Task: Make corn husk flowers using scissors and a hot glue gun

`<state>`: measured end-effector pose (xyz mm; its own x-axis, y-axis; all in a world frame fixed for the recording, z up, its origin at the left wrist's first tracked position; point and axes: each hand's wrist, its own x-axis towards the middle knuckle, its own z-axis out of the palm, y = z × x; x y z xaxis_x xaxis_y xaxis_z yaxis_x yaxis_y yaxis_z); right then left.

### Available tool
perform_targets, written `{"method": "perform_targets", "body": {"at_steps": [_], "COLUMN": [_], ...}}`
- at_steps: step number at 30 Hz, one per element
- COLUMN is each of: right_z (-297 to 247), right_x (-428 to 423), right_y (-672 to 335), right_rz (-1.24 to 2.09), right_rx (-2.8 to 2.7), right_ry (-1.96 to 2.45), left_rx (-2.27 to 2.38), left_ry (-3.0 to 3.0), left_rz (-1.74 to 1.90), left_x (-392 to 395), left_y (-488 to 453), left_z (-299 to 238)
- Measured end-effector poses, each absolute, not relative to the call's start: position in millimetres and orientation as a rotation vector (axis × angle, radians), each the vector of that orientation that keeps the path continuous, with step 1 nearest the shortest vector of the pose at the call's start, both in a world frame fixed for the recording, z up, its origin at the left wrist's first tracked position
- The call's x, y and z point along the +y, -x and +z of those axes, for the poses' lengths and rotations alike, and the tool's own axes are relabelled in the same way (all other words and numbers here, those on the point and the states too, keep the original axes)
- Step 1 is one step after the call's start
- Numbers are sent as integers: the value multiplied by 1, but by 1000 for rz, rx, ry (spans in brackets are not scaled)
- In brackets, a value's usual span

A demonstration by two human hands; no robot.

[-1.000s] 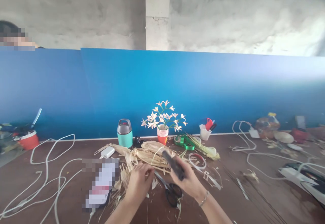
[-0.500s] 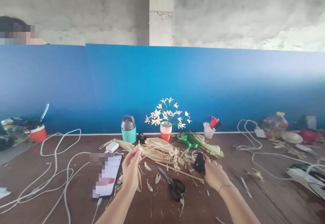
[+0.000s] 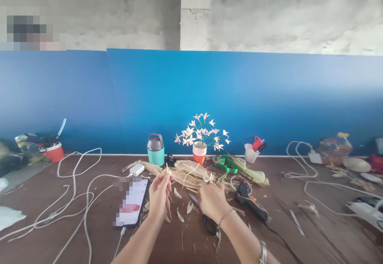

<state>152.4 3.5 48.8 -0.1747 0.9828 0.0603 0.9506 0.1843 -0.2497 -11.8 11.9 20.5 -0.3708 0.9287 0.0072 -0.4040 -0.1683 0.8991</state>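
My left hand (image 3: 159,192) is raised over the husk pile in a pinch. Between its thumb and fingertips is a small pale piece of corn husk (image 3: 168,169). My right hand (image 3: 214,201), back upward and fingers curled, hangs over the front of the dried corn husks (image 3: 191,172); what is in its fingers, if anything, is hidden. Partly under that hand and wrist lie the black-handled scissors (image 3: 209,225). A black glue gun (image 3: 251,203) with a cord lies to its right. Behind the husks stands a paper cup (image 3: 199,154) holding pale husk flowers (image 3: 206,132) on green stems.
A phone (image 3: 133,202) on a cable and tangled white cords (image 3: 85,200) lie on the left. At the back are a teal container (image 3: 156,152), green ribbon (image 3: 229,164) and a white cup of pens (image 3: 250,154). Another person's head (image 3: 28,30) shows beyond the blue partition (image 3: 149,92).
My right hand has let go of the glue gun and moved left over the husks and scissors. My left hand still pinches the husk piece. The view has shifted slightly.
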Motion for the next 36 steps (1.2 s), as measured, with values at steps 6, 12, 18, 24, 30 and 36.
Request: {"method": "perform_targets", "body": {"at_steps": [6,12,18,24,30,36], "right_z": [14,13,43,46,44,45], "right_x": [8,10,18,30,28,28], "right_y": [-134,-136,-139,-131,-127,-129], "right_rz": [355,488,719,871,694,612], "right_rx": [-2207,-2081,-1727,-1416,-1524,-1577], "right_ry": [1834,1792,1468,1218,1147,1123], "left_rx": [1073,1182,1369,1389,1477,1518], "left_ry": [-724,-763,-1001,-1063,-1215,-1265], "left_rz": [1777,1730,1688,1657,1604,1570], "left_x": [11,12,11,7,8,8], "left_y": [9,9,6,3,3,2], "left_z": [24,16,11,14,12,11]}}
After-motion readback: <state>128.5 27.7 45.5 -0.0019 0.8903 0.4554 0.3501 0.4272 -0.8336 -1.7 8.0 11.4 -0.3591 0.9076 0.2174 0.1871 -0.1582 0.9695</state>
